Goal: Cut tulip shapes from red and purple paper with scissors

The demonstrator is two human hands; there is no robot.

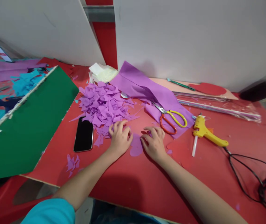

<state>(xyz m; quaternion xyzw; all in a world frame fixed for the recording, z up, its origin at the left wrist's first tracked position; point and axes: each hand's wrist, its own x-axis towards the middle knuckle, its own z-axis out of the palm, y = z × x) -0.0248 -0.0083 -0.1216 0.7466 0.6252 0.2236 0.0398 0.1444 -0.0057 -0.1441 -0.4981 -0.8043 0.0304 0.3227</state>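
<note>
A rounded purple craft piece (136,146) lies flat on the table between my hands. My left hand (121,137) rests at the lower right edge of a heap of cut purple pieces (105,104); its fingers are bent but apart, with the thumb side near the rounded piece. On the other side, my right hand (154,141) is curled, and a bit of purple shows under its fingers. What lies beneath both palms is hidden. Just beyond my right hand are scissors (164,111) with one red and one yellow handle, lying partly on a purple sheet (147,90).
A black-screened phone (84,135) lies left of my left hand. Farther left is a green board (35,121). To the right are a yellow glue gun (204,130) with a looped black cord (247,155), and plastic-wrapped sheets (221,110). White panels (193,40) stand behind.
</note>
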